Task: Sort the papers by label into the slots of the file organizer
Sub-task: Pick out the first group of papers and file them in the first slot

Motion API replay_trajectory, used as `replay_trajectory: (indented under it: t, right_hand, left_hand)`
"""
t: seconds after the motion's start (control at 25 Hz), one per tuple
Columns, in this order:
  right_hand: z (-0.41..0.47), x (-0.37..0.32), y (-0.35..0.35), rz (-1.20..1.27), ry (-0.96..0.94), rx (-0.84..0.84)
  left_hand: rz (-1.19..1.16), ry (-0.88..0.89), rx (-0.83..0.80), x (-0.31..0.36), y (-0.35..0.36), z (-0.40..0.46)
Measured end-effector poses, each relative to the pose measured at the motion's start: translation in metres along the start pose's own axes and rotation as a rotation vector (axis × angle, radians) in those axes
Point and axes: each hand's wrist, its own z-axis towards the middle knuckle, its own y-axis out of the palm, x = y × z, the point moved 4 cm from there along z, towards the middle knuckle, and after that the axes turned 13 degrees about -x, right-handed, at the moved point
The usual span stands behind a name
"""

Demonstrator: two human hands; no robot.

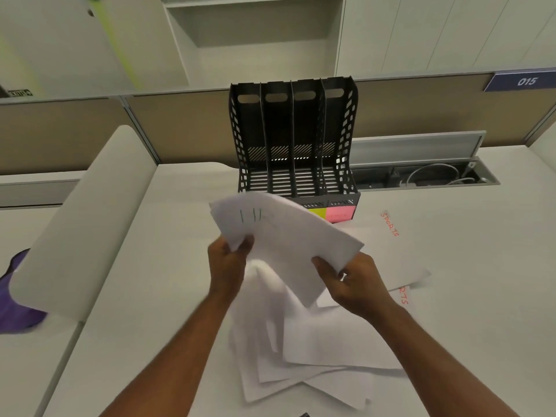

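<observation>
A black file organizer with several upright slots stands at the back of the white desk; yellow and pink labels show on its front. Above the desk I hold a small stack of white papers, its top sheet marked with blurred black writing. My left hand pinches the stack's near left corner and my right hand grips its near right edge. Under my hands lies a loose heap of white sheets. To the right lie sheets marked SPORTS in red.
A curved white divider rises at the left, with a purple object behind it. An open cable tray with wires sits right of the organizer. A beige partition with a plate reading 015 backs the desk.
</observation>
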Motion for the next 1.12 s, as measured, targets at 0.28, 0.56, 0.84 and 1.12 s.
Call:
replay_trajectory:
  t: [0.28,0.56,0.84,1.12]
  right_hand:
    - [0.106,-0.067,0.012,-0.232,-0.127,0.095]
    - [0.216,-0.046,0.035,-0.262,0.068,0.066]
    - [0.237,-0.011,0.075,-0.116,0.232,-0.011]
    - [0.202,0.024,0.099,-0.053,0.421,-0.226]
  left_hand:
    - [0.040,0.145,-0.187,0.111,0.019,0.141]
    - [-0.162,-0.052,-0.439,0.106,0.039,0.202]
    - [-0.175,-0.081,-0.378,0.081,0.037,0.198]
    - [-0.157,-0.240,-0.319,0.026,0.040,0.155]
